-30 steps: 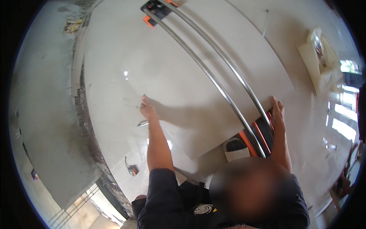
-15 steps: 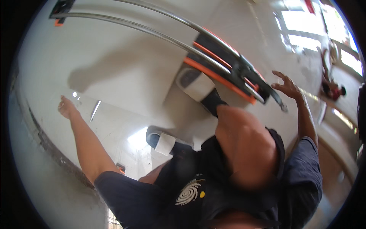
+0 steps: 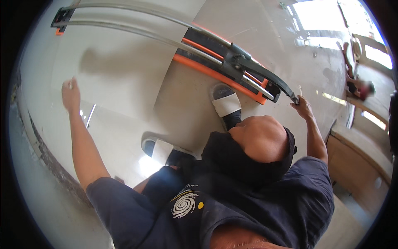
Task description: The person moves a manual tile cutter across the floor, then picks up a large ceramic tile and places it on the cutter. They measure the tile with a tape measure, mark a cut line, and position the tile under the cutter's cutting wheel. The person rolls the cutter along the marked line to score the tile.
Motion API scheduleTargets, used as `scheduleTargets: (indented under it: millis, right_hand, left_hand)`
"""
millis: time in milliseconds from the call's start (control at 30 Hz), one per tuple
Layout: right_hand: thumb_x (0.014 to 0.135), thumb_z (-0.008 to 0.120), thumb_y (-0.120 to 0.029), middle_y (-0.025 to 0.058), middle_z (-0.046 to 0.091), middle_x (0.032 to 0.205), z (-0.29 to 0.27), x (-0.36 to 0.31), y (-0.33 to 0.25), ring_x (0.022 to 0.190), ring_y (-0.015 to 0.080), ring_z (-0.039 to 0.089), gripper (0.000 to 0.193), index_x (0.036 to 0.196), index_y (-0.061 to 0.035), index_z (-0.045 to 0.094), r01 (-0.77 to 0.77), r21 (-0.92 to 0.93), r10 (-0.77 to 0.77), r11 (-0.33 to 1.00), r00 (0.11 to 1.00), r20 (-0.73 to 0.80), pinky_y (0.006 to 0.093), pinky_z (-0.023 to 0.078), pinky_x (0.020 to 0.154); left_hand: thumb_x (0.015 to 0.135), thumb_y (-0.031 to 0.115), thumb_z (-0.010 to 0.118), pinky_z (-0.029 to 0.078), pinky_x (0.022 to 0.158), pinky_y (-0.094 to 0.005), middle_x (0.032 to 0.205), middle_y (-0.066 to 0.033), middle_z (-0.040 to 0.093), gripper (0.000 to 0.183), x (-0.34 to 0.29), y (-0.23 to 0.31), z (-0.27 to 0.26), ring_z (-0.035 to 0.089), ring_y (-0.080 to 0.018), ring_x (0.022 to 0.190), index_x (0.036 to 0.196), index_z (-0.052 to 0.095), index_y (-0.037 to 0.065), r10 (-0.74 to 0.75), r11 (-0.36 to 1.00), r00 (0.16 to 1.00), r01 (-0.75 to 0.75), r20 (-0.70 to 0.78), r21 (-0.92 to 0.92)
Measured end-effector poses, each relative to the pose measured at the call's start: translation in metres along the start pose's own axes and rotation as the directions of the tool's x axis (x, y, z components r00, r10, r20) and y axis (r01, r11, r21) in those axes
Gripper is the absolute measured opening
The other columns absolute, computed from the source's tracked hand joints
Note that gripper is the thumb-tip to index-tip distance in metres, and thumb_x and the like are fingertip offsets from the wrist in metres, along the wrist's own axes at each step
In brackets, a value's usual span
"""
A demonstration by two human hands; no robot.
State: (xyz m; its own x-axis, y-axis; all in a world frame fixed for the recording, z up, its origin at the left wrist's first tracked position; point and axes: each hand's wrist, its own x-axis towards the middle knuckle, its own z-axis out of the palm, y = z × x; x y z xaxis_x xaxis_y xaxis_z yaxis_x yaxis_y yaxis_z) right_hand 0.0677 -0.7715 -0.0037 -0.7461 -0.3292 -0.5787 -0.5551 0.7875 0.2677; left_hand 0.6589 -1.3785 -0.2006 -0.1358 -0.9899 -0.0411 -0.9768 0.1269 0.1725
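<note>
Right hand [image 3: 302,108] is closed around the end of the black lever handle [image 3: 271,79] of a manual tile cutter [image 3: 215,62], gripping at the tip. Left hand [image 3: 71,94] is out at full reach, resting on the big pale tile [image 3: 120,70] near its left edge; looks loosely curled, possibly pinching something small, can't tell for sure. Cutter lies across the tile's far side on the floor [image 3: 290,45]: orange-and-black base, two long steel guide rails [image 3: 137,25] running from the far-left corner to the carriage beside the handle. Tile sits flat under the rails, glossy, with light glare near the left hand. Judging by size, it's heavy, stiff and brittle, slick on top, so it probably needs two hands at opposite edges, never a corner alone. Lever is rigid metal, and the far end, where the right hand already is, gives the most leverage. Pose: left arm straight and stretched forward-left, palm down; right arm bent at the elbow, forearm raised toward the handle, wrist angled up. Person is crouched or bent low over the floor, dark blue shirt, one white-strapped slipper [image 3: 227,106] just beside the cutter's near end, the other [image 3: 161,150] closer to the body.
</note>
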Motion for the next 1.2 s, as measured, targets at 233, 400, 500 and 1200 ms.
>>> scheduleTargets:
  millis: [233,400,500,1200]
  right_hand:
    - [0.072,0.074,-0.028,0.0138,0.064,0.087,-0.11,-0.016,-0.067,0.086,0.0323,0.062,0.043,0.106,-0.007,0.058,0.282,0.074,-0.286,0.957,0.957,0.054,0.0405,0.047,0.075]
    - [0.074,0.07,-0.022,0.0152,0.065,0.089,-0.158,-0.015,-0.109,0.082,0.0296,0.063,0.049,0.116,-0.0048,0.054,0.566,0.214,-0.575,0.796,0.818,-0.026,0.0378,0.048,0.075]
    - [0.076,0.067,-0.017,0.0155,0.064,0.087,-0.168,-0.013,-0.112,0.075,0.0236,0.064,0.05,0.12,0.0006,0.051,0.593,0.254,-0.61,0.764,0.792,-0.012,0.0338,0.05,0.071]
    - [0.077,0.068,-0.018,0.0131,0.066,0.099,-0.058,0.03,-0.052,0.091,0.0253,0.065,0.048,0.123,-0.0088,0.056,0.563,0.425,-0.568,0.709,0.813,-0.128,0.0352,0.049,0.081]
  left_hand:
    - [0.088,0.039,0.055,0.034,0.094,-0.0428,0.117,-0.008,0.055,0.037,-0.18,0.214,0.04,0.048,-0.0227,0.114,0.113,0.056,0.013,0.548,0.832,0.836,-0.546,-0.01,-0.102]
    - [0.079,0.046,0.063,0.023,0.104,-0.0537,0.133,-0.0097,0.046,0.061,-0.251,0.323,0.062,0.035,-0.0288,0.13,0.126,0.05,0.008,0.478,0.812,0.876,-0.47,-0.067,-0.347]
    - [0.079,0.049,0.063,0.022,0.104,-0.0564,0.135,-0.0117,0.044,0.061,-0.257,0.359,0.071,0.033,-0.0314,0.131,0.123,0.054,0.008,0.344,0.876,0.939,-0.332,-0.03,-0.351]
    - [0.094,0.046,0.042,0.018,0.106,-0.0625,0.132,-0.0116,0.05,0.043,-0.312,0.393,0.102,0.034,-0.0319,0.133,0.11,0.066,0.014,0.36,0.921,0.933,-0.354,0.008,-0.165]
